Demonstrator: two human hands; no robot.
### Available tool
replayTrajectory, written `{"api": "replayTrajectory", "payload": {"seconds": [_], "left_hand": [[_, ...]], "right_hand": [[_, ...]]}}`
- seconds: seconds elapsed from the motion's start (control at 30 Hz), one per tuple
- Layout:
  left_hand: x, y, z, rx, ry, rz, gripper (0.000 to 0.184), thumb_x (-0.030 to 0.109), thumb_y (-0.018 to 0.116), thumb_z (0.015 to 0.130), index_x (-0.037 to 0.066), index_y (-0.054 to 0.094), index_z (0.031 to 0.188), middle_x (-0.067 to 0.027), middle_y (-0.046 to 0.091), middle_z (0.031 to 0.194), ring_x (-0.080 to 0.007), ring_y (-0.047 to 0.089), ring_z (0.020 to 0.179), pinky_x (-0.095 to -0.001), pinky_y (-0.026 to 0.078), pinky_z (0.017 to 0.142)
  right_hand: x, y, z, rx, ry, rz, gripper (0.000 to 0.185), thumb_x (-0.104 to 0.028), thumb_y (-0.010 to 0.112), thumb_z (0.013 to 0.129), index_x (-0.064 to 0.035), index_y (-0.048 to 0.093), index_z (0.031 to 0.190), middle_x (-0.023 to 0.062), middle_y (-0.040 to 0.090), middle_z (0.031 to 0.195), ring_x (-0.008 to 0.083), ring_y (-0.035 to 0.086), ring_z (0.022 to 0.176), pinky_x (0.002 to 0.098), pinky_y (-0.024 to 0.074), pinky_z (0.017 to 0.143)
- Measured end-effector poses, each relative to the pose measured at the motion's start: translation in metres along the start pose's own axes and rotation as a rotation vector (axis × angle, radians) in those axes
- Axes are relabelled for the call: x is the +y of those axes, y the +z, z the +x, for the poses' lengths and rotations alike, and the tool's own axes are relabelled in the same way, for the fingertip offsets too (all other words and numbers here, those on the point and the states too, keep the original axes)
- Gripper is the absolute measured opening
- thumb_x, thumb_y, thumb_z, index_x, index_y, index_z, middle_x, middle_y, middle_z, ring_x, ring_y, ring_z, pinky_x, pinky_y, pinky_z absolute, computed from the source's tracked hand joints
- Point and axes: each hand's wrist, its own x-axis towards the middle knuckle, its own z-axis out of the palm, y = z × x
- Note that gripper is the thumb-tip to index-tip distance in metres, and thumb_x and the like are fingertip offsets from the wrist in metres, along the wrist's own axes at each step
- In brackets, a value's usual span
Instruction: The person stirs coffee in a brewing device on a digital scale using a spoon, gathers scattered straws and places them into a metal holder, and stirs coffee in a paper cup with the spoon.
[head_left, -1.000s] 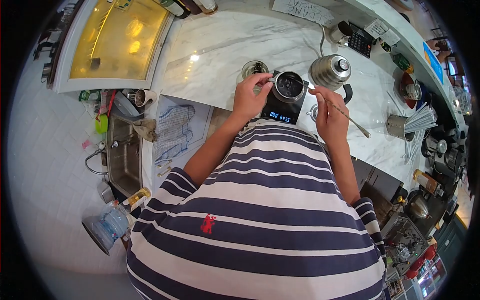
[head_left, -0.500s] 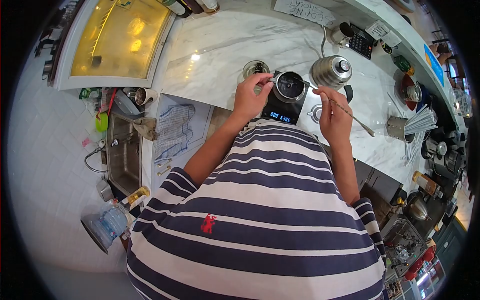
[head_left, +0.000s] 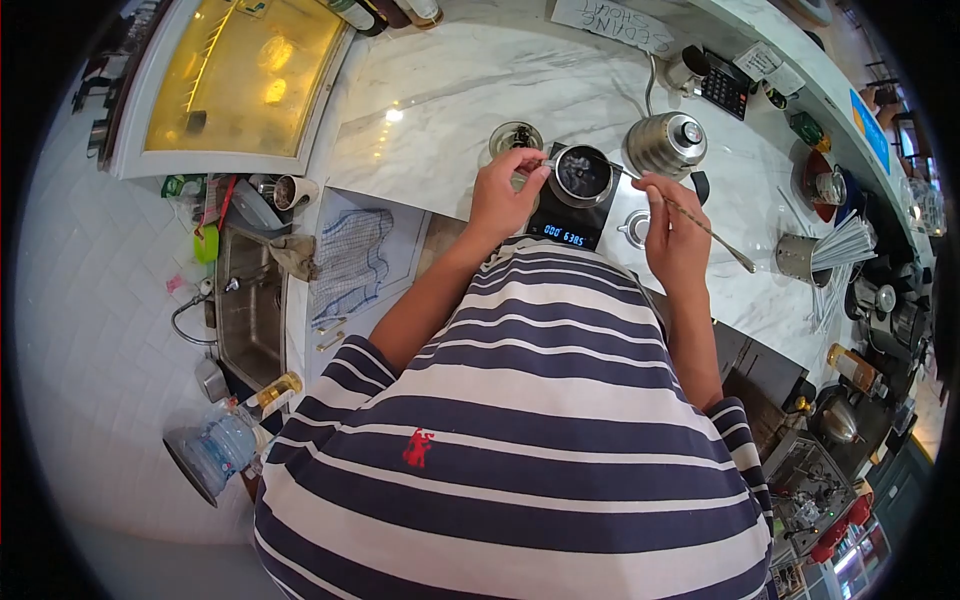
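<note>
- The white marbled tabletop spans the upper middle of the view and carries the items below.
- A metal sink sits well apart from the hands, at the left of the view.
- A steel kettle with a black handle stands upright just beside the scale, beyond the right hand.
- The right hand has its thumb and fingers pinching the twisted shaft of the long spoon.
- The left hand has its thumb and fingers pinching the side of the metal cup, at its small handle.
- The black scale lies flat near the tabletop's front edge, its blue digits lit.
- A holder full of white straws stands to the right.
- The metal cup is over the scale, mouth up, with dark contents inside.
- A round glass dish containing dark bits sits just beyond the left hand.
- The long spoon slants outward from the cup's rim, its far end past the right hand.
</note>
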Motion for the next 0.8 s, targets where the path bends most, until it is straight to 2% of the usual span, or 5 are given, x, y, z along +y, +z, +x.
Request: {"api": "replayTrajectory", "payload": {"seconds": [0.3,0.53,0.8], "left_hand": [[0.001,0.002,0.002,-0.008,0.012,0.012,0.020,0.014,0.076,0.096,-0.001,0.072,0.110,-0.0134,0.077,0.098,-0.0233,0.074,0.087,-0.0347,0.058,0.080],[0.001,0.002,0.002,-0.021,-0.008,-0.005,0.020,0.013,0.076,0.096,0.000,0.073,0.110,-0.0135,0.077,0.101,-0.0235,0.074,0.087,-0.0351,0.058,0.081],[0.004,0.002,0.002,-0.031,-0.041,0.015,0.020,0.014,0.077,0.095,0.002,0.073,0.110,-0.0123,0.078,0.097,-0.0229,0.075,0.087,-0.0348,0.058,0.081]], "right_hand": [[-0.005,0.003,-0.007,-0.005,-0.064,0.029,0.009,-0.006,0.068,0.100,-0.0056,0.073,0.107,0.0114,0.076,0.105,0.0341,0.070,0.097,0.0422,0.0535,0.087],[-0.005,-0.006,-0.003,-0.014,-0.014,-0.021,0.008,-0.006,0.067,0.101,-0.0056,0.073,0.107,0.0100,0.075,0.102,0.0335,0.068,0.092,0.0421,0.0524,0.085],[-0.010,0.001,-0.007,-0.040,-0.005,0.034,0.009,-0.007,0.066,0.102,-0.0061,0.073,0.108,0.0096,0.074,0.099,0.0333,0.067,0.090,0.0422,0.0520,0.084]]}}
